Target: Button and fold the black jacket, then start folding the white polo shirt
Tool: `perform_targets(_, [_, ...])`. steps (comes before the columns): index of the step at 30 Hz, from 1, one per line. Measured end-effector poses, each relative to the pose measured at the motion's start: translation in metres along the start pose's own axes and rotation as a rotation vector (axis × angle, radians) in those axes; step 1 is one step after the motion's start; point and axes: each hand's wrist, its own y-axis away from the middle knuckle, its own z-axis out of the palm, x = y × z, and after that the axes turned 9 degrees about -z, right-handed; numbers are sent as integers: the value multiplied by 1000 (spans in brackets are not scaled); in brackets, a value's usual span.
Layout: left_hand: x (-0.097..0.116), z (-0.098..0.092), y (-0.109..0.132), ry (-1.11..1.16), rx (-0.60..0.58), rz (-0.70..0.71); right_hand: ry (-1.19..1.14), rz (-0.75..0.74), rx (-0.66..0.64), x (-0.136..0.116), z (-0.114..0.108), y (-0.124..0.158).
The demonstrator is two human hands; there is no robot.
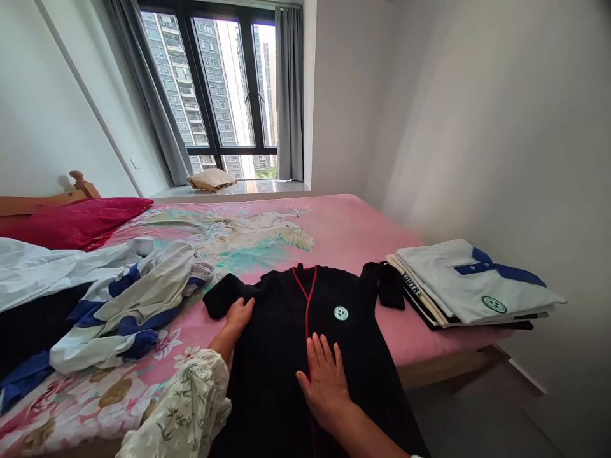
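A black V-neck cardigan (279, 337) with red trim and a round white-and-green badge lies front up on the bed, its lower part running off the bottom of the view. At the underarm of the sleeve on the left, my left hand (238, 316) has its fingers closed on the cloth. My right hand (327, 381) rests flat on the front, over the red trim, fingers stretched out. The sleeve on the right is bent, its cuff beside a folded stack.
Folded clothes (449, 280), a white polo shirt on top, are stacked at the bed's right edge. Loose white and blue clothes (157, 299) lie heaped at left, near a red pillow (90, 219). A beige folded item (212, 179) sits on the windowsill. The bed (334, 222) meets the wall.
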Motion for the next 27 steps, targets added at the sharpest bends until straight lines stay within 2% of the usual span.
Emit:
perform_targets(4, [40,-8,-41,-151,66,90,-40,-9,-36,-10,-18,-26])
perform_targets(8, [89,-16,-81,-225,93,151,-61,-34,-44,-28,-42,-77])
perform_targets(10, [100,-20,-97,-263,91,164,-71,-50,-58,-32,-43,-99])
perform_targets(12, [97,-23,-108,-311,75,165,-84,-58,-94,-30,-36,-114])
perform_targets(15, [66,-28,-109,-394,23,148,-84,-58,-99,-21,-18,-121])
perform_targets(17, [36,-33,-93,-443,-12,120,-72,-55,-83,-16,-8,-121])
perform_targets(19, [2,-40,-62,-482,-40,81,-68,-53,-86,-14,-3,-120])
perform_targets(23, [-63,-63,18,-581,-92,15,-54,-71,-66,-16,-1,-119])
perform_targets(25, [-95,-83,49,-680,-88,22,-36,-68,-58,-18,1,-117])
perform_targets(27, [-123,-110,65,-691,-66,58,-19,-74,-55,-18,3,-115])
